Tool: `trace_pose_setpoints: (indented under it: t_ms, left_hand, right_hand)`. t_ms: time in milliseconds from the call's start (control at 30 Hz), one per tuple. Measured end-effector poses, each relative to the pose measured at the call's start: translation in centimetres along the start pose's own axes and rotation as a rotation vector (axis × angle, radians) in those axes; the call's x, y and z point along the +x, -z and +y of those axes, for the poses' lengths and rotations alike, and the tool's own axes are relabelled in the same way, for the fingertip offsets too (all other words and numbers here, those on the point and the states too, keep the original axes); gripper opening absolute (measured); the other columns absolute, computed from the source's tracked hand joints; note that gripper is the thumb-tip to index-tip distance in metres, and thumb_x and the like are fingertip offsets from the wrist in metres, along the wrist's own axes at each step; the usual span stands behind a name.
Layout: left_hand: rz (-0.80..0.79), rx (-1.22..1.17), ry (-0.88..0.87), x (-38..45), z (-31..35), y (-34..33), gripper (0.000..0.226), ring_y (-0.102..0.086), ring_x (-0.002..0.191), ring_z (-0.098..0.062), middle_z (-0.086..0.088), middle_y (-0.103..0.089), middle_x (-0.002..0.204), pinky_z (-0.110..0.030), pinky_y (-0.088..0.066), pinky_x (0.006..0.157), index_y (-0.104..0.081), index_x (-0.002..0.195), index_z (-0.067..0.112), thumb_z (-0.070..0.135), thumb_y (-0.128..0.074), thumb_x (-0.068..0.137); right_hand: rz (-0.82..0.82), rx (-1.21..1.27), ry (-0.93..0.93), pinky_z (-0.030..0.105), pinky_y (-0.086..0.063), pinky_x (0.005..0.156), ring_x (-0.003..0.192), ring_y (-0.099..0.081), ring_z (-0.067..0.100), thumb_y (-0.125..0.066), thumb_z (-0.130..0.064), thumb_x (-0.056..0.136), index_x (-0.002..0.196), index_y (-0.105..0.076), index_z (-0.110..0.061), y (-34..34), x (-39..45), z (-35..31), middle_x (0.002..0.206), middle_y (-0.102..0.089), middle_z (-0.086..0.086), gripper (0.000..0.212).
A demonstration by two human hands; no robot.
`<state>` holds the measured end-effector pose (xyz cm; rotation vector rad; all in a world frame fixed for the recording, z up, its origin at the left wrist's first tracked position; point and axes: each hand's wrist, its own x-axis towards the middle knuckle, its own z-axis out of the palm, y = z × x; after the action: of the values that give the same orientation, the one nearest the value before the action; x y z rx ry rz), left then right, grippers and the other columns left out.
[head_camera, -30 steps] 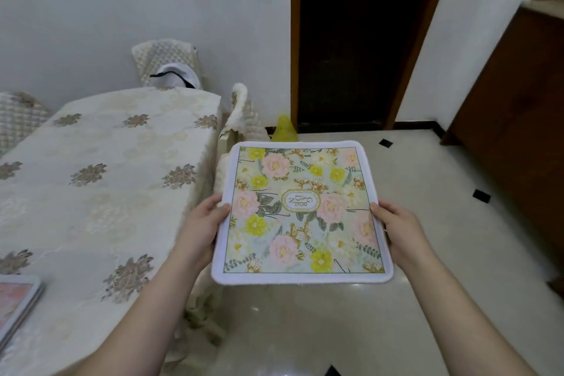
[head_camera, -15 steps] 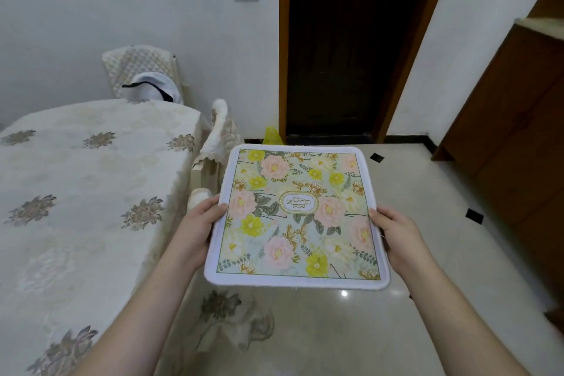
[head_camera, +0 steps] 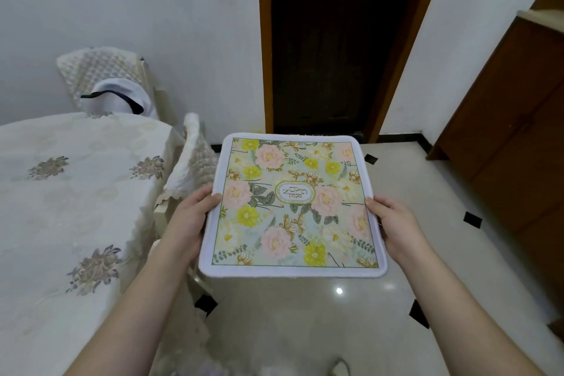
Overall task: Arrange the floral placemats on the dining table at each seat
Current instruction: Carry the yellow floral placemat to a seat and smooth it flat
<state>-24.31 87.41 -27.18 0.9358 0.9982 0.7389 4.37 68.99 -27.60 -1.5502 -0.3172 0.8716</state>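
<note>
A floral placemat [head_camera: 293, 207] with pink and yellow flowers, a white border and a "GARDEN" label is held flat in the air over the floor, to the right of the dining table [head_camera: 61, 207]. My left hand [head_camera: 189, 220] grips its left edge, thumb on top. Its right edge is gripped the same way by my right hand [head_camera: 393, 226]. The table wears a cream cloth with embroidered flowers.
A chair [head_camera: 192, 162] with a quilted cover is tucked at the table's right side, just left of the placemat. Another covered chair [head_camera: 103, 76] with a white bag stands at the far end. A dark doorway [head_camera: 335, 40] lies ahead, a wooden cabinet [head_camera: 518, 146] at right.
The view has swung to the right and forward along the table's side. The placemat stays level in both hands. The pink mat at the table's near left corner has left the view.
</note>
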Motion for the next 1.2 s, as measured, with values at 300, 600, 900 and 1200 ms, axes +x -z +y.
trace_pose_setpoints:
  t_ms: [300, 600, 900, 1200]
  left_hand:
    - [0.065, 0.028, -0.023, 9.1, 1.8, -7.8, 0.023, -0.069, 0.093, -0.039, -0.023, -0.071, 0.109, -0.055, -0.056, 0.083, -0.064, 0.116, 0.01, 0.009, -0.052, 0.096]
    - [0.157, 0.008, -0.076, 14.1, 3.6, -11.0, 0.021, -0.072, 0.081, -0.034, -0.021, -0.073, 0.102, -0.048, -0.06, 0.07, -0.064, 0.114, 0.011, 0.009, -0.05, 0.098]
    - [0.277, -0.1, -0.09, 20.4, 6.2, -7.4, 0.024, -0.071, 0.084, -0.037, -0.023, -0.071, 0.105, -0.048, -0.06, 0.069, -0.062, 0.119, 0.008, 0.009, -0.052, 0.097]
    - [0.379, -0.151, -0.12, 27.7, 11.0, -1.5, 0.026, -0.067, 0.092, -0.04, -0.025, -0.07, 0.108, -0.057, -0.056, 0.083, -0.064, 0.119, 0.007, 0.006, -0.054, 0.095]
  right_hand:
    - [-0.072, 0.011, -0.024, 0.045, -0.058, 0.08, 0.078, -0.073, 0.026, -0.056, -0.011, 0.096, 0.103, -0.071, -0.011, 1.9, 14.5, -3.7, 0.088, -0.076, 0.01, 0.016]
    - [-0.17, -0.026, -0.029, 0.048, -0.058, 0.078, 0.084, -0.073, 0.033, -0.057, -0.014, 0.096, 0.108, -0.069, -0.009, 0.1, 24.1, -7.3, 0.093, -0.075, 0.015, 0.018]
    - [-0.256, -0.072, -0.041, 0.044, -0.058, 0.073, 0.078, -0.073, 0.028, -0.056, -0.012, 0.097, 0.101, -0.068, -0.013, -8.9, 31.2, -9.5, 0.088, -0.076, 0.011, 0.013]
    - [-0.371, -0.149, -0.005, 0.041, -0.057, 0.07, 0.08, -0.074, 0.025, -0.054, -0.014, 0.098, 0.106, -0.068, -0.014, -20.4, 38.2, -12.5, 0.089, -0.077, 0.007, 0.016]
